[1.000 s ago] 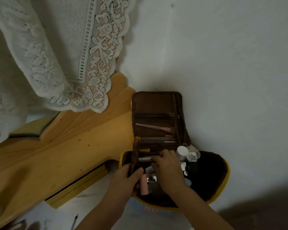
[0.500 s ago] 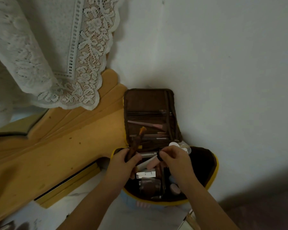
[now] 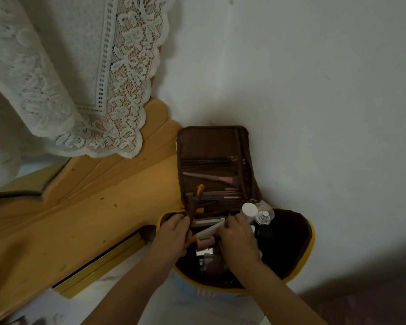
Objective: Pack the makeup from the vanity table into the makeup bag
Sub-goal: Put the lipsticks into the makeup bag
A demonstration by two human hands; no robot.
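Left hand [image 3: 171, 238]: gripped a brown brush [image 3: 193, 204], upright, bristles up.
Right hand [image 3: 238, 240]: fingers curled around a white tube [image 3: 209, 229] lying crosswise over the makeup bag [image 3: 300, 261].

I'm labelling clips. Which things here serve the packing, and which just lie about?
Job: makeup bag; left hand gripping bag flap; right hand on white tube; pink brush; white bottle.
Lying about: lace cloth; wooden frame.

Brown-lined makeup bag [image 3: 288, 231] with yellow trim, pink brush [image 3: 211, 178] at twelve o'clock in its lid; white floral lace cloth [image 3: 85, 73] at ten o'clock over honey-yellow wood [image 3: 80, 219]; white wall [image 3: 314, 90].
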